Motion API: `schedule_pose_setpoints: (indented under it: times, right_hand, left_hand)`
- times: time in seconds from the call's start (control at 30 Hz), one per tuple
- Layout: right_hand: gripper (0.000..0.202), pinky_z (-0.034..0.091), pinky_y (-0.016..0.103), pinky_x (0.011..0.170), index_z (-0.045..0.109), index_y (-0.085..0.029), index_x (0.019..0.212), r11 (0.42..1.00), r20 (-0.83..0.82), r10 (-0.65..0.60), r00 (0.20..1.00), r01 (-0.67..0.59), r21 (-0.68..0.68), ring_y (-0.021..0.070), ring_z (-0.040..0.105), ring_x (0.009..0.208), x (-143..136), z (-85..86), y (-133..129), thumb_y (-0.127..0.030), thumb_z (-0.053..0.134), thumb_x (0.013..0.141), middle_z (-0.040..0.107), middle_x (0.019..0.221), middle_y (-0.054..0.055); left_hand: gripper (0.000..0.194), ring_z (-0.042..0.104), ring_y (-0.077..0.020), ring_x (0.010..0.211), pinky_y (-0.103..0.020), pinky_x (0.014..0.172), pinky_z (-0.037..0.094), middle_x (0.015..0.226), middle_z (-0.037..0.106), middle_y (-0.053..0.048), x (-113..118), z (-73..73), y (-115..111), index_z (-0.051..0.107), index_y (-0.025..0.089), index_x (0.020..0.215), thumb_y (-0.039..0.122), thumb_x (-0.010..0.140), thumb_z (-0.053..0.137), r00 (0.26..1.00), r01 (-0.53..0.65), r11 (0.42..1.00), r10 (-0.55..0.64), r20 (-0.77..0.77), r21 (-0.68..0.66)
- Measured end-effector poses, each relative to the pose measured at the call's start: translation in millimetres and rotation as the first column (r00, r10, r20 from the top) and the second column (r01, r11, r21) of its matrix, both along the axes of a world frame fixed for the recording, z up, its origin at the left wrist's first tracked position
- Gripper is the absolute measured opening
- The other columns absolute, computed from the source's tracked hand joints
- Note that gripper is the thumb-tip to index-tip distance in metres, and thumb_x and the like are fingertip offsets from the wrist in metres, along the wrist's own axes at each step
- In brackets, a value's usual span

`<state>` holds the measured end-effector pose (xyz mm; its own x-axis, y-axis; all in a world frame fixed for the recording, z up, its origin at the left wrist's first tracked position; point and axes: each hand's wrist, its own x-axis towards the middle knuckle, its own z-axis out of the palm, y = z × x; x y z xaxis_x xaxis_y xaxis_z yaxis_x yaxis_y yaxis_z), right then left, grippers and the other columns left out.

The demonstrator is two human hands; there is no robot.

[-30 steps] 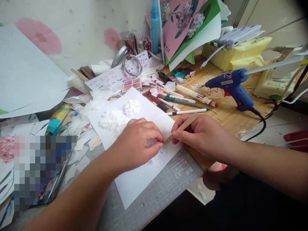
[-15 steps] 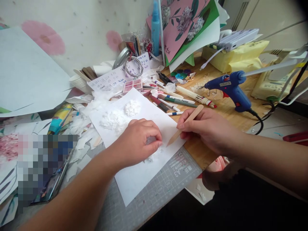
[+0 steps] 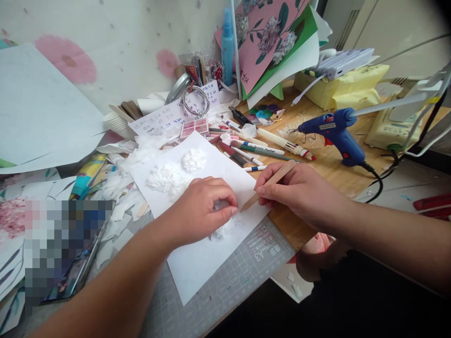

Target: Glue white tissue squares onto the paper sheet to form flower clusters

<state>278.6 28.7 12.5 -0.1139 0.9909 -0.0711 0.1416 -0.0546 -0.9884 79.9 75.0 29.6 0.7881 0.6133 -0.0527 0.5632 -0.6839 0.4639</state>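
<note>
My left hand (image 3: 202, 206) rests on a white sheet of paper (image 3: 197, 253) and pinches a small white paper piece (image 3: 221, 230) against it. A wooden stick (image 3: 271, 183) is held in my right hand (image 3: 299, 190), its pointed tip touching the sheet just beside my left fingertips. Two white ruffled paper flowers (image 3: 176, 171) lie on the far part of the same sheet. Under the sheet is a grey cutting mat (image 3: 257, 256).
A blue glue gun (image 3: 334, 134) with a black cord stands on the wooden desk to the right. Pens and markers (image 3: 257, 148) lie behind my right hand. White paper scraps (image 3: 120, 202), a phone (image 3: 75, 272) and floral cards (image 3: 268, 33) crowd the left and back.
My right hand drew the stick back from my left fingers, then brought its tip close to them again. My left hand stayed pinched on the paper piece.
</note>
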Motion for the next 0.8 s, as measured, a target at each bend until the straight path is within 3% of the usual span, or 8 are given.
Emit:
schedule_pose_setpoints:
  times: [0.2,0.5,0.67,0.8]
  right_hand:
    - [0.008,0.04,0.022,0.049,0.06,-0.017,0.064,0.999,-0.007,-0.043,0.999,0.044,0.023,0.0104,0.052,0.052,-0.6,2.0,-1.3,-0.016,0.058,0.072,0.059,0.057,-0.001]
    - [0.009,0.035,0.021,0.048,0.06,-0.017,0.063,0.998,0.092,0.062,0.994,-0.061,-0.017,0.0093,0.052,0.055,-7.1,0.2,0.9,-0.015,0.057,0.071,0.058,0.062,-0.002]
    - [0.005,0.037,0.021,0.048,0.058,-0.017,0.063,0.997,-0.047,-0.039,0.998,0.036,-0.066,0.0104,0.051,0.051,-2.0,1.2,0.7,-0.016,0.058,0.068,0.055,0.054,-0.002]
    - [0.009,0.037,0.022,0.048,0.06,-0.017,0.06,0.997,0.002,0.06,0.998,-0.06,-0.046,0.0105,0.052,0.053,-1.7,1.9,-0.9,-0.015,0.057,0.068,0.057,0.06,-0.001]
  left_hand:
    - [0.008,0.055,-0.0156,0.081,-0.032,0.08,0.04,0.082,0.062,0.001,-0.3,-0.9,0.2,0.061,0.021,0.074,0.021,0.08,0.056,1.0,-0.005,1.0,0.005,0.01,-0.02]
    - [0.007,0.055,-0.0155,0.082,-0.032,0.081,0.04,0.082,0.062,0.002,0.3,-2.8,0.5,0.061,0.021,0.074,0.021,0.08,0.056,1.0,-0.015,1.0,0.015,0.012,-0.025]
    - [0.008,0.055,-0.0146,0.078,-0.03,0.077,0.041,0.081,0.061,0.001,-0.9,-0.7,0.8,0.06,0.02,0.074,0.019,0.08,0.055,0.999,-0.024,0.999,0.025,0.027,-0.033]
    - [0.008,0.055,-0.0146,0.077,-0.03,0.076,0.041,0.08,0.061,0.001,0.4,-0.1,0.1,0.061,0.02,0.075,0.019,0.08,0.055,1.0,-0.013,0.999,0.014,0.019,-0.041]
